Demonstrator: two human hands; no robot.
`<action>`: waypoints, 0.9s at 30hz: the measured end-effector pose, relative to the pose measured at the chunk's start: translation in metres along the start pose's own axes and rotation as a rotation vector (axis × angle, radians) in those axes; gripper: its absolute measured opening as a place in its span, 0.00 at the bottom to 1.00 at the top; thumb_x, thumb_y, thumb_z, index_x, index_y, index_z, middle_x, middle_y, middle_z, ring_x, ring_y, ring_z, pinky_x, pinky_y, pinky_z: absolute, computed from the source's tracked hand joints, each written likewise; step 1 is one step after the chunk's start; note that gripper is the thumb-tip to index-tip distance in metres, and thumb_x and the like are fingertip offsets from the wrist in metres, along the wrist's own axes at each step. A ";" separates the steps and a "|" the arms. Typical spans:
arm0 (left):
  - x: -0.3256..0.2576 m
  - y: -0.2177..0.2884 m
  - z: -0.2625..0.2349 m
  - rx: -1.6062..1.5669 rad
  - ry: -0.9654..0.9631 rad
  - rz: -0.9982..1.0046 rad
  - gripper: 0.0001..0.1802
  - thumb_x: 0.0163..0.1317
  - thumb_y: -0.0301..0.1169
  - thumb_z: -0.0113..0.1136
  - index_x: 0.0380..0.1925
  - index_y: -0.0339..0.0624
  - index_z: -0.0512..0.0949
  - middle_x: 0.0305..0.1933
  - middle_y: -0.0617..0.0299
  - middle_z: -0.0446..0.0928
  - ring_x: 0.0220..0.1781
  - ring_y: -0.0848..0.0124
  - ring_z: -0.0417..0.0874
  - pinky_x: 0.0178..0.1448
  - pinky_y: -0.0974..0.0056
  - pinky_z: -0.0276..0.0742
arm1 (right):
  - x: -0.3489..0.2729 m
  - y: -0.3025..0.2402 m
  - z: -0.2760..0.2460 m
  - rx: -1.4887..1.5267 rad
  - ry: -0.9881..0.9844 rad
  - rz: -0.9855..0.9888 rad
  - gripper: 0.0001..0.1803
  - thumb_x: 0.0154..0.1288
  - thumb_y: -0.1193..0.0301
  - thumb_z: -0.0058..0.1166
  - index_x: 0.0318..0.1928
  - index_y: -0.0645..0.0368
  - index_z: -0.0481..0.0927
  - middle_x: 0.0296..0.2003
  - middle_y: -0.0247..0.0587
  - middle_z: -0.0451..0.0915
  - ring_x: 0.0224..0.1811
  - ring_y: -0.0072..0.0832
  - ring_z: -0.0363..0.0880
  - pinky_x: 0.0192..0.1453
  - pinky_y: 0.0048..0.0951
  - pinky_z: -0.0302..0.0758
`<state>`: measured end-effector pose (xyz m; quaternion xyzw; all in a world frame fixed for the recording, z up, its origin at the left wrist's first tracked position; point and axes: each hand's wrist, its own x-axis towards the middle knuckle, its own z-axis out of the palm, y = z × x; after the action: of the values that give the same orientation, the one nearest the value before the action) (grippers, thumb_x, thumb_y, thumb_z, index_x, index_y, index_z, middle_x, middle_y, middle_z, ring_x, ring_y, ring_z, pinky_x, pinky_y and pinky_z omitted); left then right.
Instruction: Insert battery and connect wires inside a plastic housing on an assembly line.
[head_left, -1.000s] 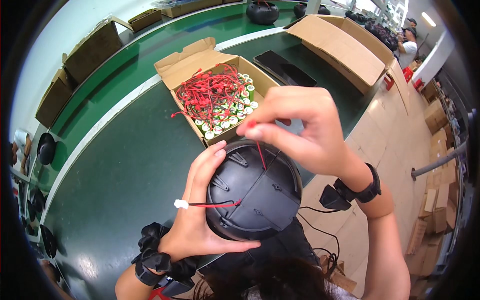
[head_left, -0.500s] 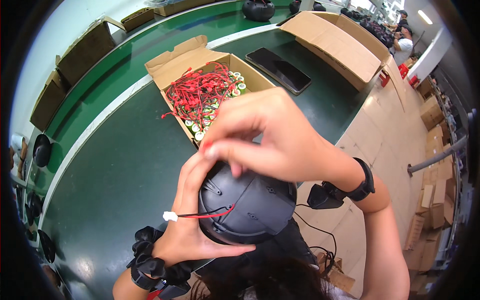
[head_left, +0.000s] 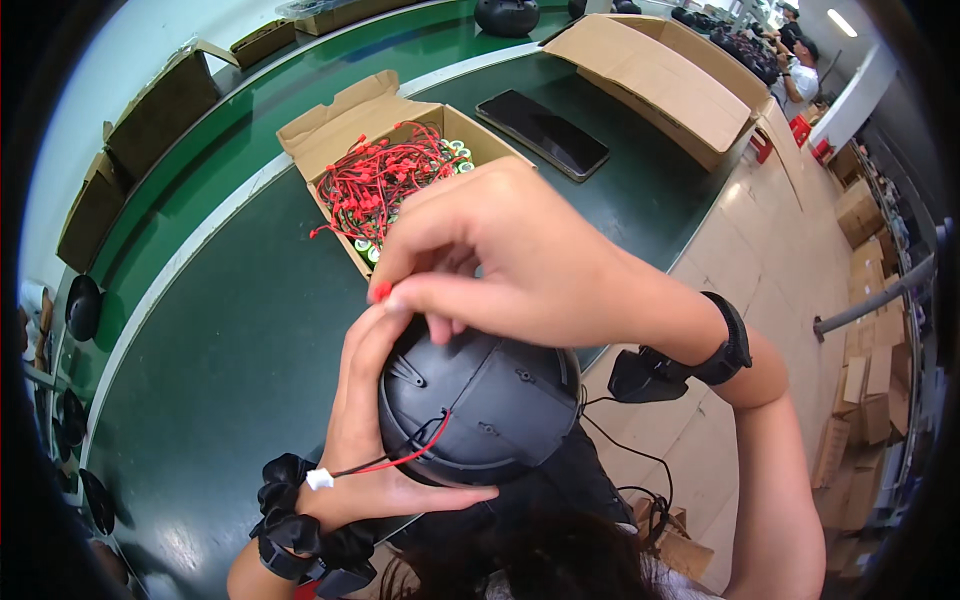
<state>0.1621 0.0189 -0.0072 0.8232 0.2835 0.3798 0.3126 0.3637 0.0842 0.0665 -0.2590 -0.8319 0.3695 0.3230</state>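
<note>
The left hand [head_left: 365, 440] cupped the round black housing [head_left: 480, 405] from below, fingers clamped around its rim, held up over the green tabletop [head_left: 230, 340]. The right hand [head_left: 520, 260] pressed down on top, fingertips pinched together. A red-and-black wire [head_left: 385, 460] trailed out, and the open carton of red-wired parts [head_left: 385, 170] sat just behind.

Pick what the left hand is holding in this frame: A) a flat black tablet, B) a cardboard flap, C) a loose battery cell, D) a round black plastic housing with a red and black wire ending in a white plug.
D: the left hand cups the round black housing from below, its red and black wire trailing over the palm, while the right hand presses on top.
</note>
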 end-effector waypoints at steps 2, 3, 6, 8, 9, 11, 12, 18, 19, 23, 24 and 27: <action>-0.003 0.000 0.000 0.002 -0.008 -0.036 0.70 0.26 0.45 0.84 0.69 0.38 0.50 0.70 0.42 0.54 0.72 0.47 0.57 0.72 0.49 0.55 | 0.008 0.006 0.008 -0.330 0.036 -0.362 0.04 0.57 0.81 0.56 0.32 0.70 0.79 0.25 0.43 0.78 0.21 0.25 0.82 0.27 0.21 0.77; -0.003 0.001 -0.001 0.002 -0.004 -0.030 0.70 0.26 0.45 0.84 0.69 0.39 0.50 0.69 0.41 0.54 0.71 0.47 0.58 0.72 0.49 0.56 | 0.006 0.007 0.008 -0.329 0.036 -0.362 0.04 0.57 0.81 0.56 0.32 0.70 0.79 0.25 0.43 0.78 0.21 0.25 0.82 0.27 0.21 0.77; 0.005 0.002 -0.002 0.014 0.005 0.000 0.70 0.26 0.45 0.84 0.69 0.39 0.51 0.69 0.39 0.55 0.71 0.46 0.59 0.72 0.49 0.57 | 0.001 0.004 -0.001 -0.019 0.110 0.047 0.03 0.59 0.81 0.56 0.33 0.69 0.80 0.26 0.40 0.80 0.22 0.21 0.81 0.28 0.20 0.77; 0.009 0.001 -0.001 0.013 0.019 0.037 0.69 0.26 0.45 0.84 0.68 0.39 0.52 0.68 0.38 0.56 0.70 0.46 0.60 0.71 0.49 0.58 | -0.002 0.012 -0.015 0.150 0.151 0.217 0.04 0.61 0.79 0.57 0.35 0.69 0.81 0.27 0.38 0.81 0.24 0.19 0.81 0.28 0.19 0.77; 0.009 0.001 0.000 0.015 0.021 0.038 0.69 0.26 0.45 0.84 0.68 0.39 0.52 0.68 0.38 0.56 0.70 0.46 0.60 0.71 0.49 0.58 | -0.004 0.014 -0.023 0.231 0.152 0.285 0.05 0.61 0.79 0.57 0.35 0.70 0.81 0.27 0.38 0.82 0.24 0.19 0.81 0.28 0.19 0.77; 0.009 0.000 0.001 -0.024 0.023 0.022 0.68 0.26 0.46 0.84 0.68 0.39 0.53 0.69 0.38 0.55 0.70 0.47 0.60 0.71 0.49 0.59 | -0.010 0.020 -0.031 0.253 0.108 0.325 0.08 0.61 0.79 0.58 0.40 0.70 0.80 0.30 0.39 0.82 0.28 0.21 0.82 0.32 0.20 0.78; 0.010 0.000 0.000 -0.022 0.024 0.025 0.68 0.26 0.46 0.84 0.68 0.39 0.53 0.69 0.38 0.55 0.70 0.47 0.60 0.71 0.49 0.59 | -0.012 0.024 -0.029 0.360 0.171 0.279 0.10 0.60 0.78 0.59 0.41 0.71 0.80 0.34 0.42 0.82 0.31 0.23 0.83 0.34 0.20 0.79; 0.006 -0.005 -0.003 -0.069 0.010 0.043 0.70 0.26 0.46 0.85 0.69 0.39 0.52 0.70 0.39 0.54 0.71 0.48 0.59 0.71 0.49 0.58 | -0.051 0.024 -0.041 0.261 -0.036 0.101 0.57 0.43 0.63 0.76 0.71 0.57 0.55 0.62 0.47 0.67 0.67 0.35 0.63 0.68 0.39 0.63; 0.006 -0.005 -0.002 -0.076 0.006 0.051 0.70 0.26 0.46 0.85 0.69 0.40 0.52 0.70 0.39 0.54 0.72 0.48 0.59 0.71 0.49 0.57 | -0.062 0.022 -0.041 0.159 -0.121 0.059 0.59 0.41 0.62 0.77 0.71 0.58 0.55 0.65 0.47 0.64 0.69 0.35 0.61 0.71 0.40 0.59; 0.007 -0.004 -0.002 -0.091 0.006 0.039 0.69 0.26 0.45 0.85 0.69 0.41 0.53 0.70 0.40 0.55 0.72 0.48 0.59 0.71 0.50 0.57 | -0.078 0.040 0.024 0.559 0.192 0.045 0.47 0.61 0.44 0.55 0.67 0.68 0.59 0.66 0.52 0.63 0.70 0.38 0.60 0.72 0.35 0.55; 0.008 -0.004 -0.002 -0.092 0.010 0.039 0.69 0.26 0.45 0.85 0.69 0.41 0.53 0.70 0.40 0.55 0.72 0.48 0.59 0.71 0.50 0.57 | -0.075 0.042 0.036 0.531 0.238 0.048 0.44 0.64 0.43 0.48 0.65 0.70 0.62 0.64 0.53 0.65 0.68 0.39 0.63 0.71 0.35 0.57; 0.007 -0.004 -0.004 -0.098 -0.002 0.041 0.68 0.26 0.45 0.85 0.69 0.40 0.53 0.70 0.40 0.55 0.71 0.47 0.59 0.71 0.50 0.58 | -0.070 0.044 0.044 0.484 0.297 0.011 0.41 0.68 0.43 0.40 0.61 0.72 0.67 0.60 0.57 0.70 0.64 0.41 0.69 0.68 0.36 0.62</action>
<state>0.1620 0.0279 -0.0045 0.8131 0.2473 0.3987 0.3448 0.3861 0.0443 -0.0150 -0.2302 -0.6616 0.5171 0.4919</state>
